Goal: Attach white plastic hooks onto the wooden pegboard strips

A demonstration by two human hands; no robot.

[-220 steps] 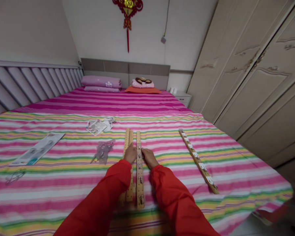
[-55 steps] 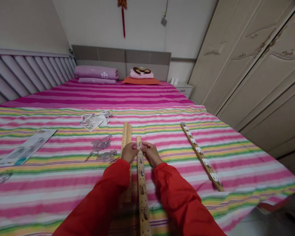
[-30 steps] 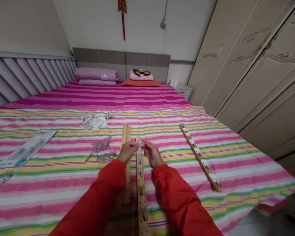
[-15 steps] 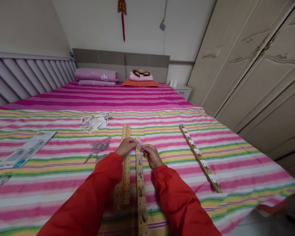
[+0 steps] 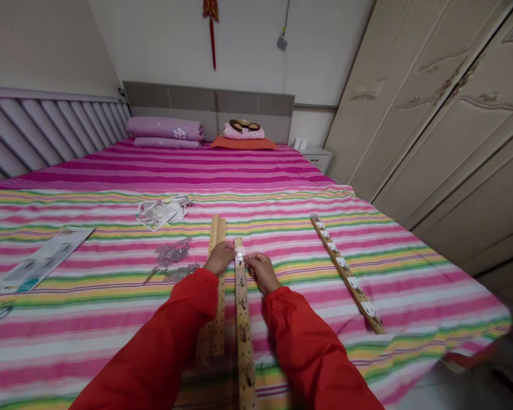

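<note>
A wooden pegboard strip (image 5: 242, 319) with several small metal hooks lies lengthwise on the striped bedspread (image 5: 89, 319) in front of me. My left hand (image 5: 219, 258) and my right hand (image 5: 260, 271) meet at its far end, both pinched on a small clear adhesive hook (image 5: 240, 256) pressed against the strip. Both arms wear red sleeves. Two more bare wooden strips (image 5: 216, 285) lie side by side just left of it, partly under my left arm.
A fourth strip with white hooks (image 5: 346, 273) lies diagonally at the right. Clear plastic wrappers (image 5: 173, 259), an opened packet (image 5: 158, 212) and a printed card (image 5: 38, 265) lie to the left. Wardrobe doors (image 5: 444, 125) stand on the right, pillows (image 5: 166, 130) at the headboard.
Over the last second my hands came down from slightly above the strip's far end and now press the small hook onto it. The strip has stayed in place.
</note>
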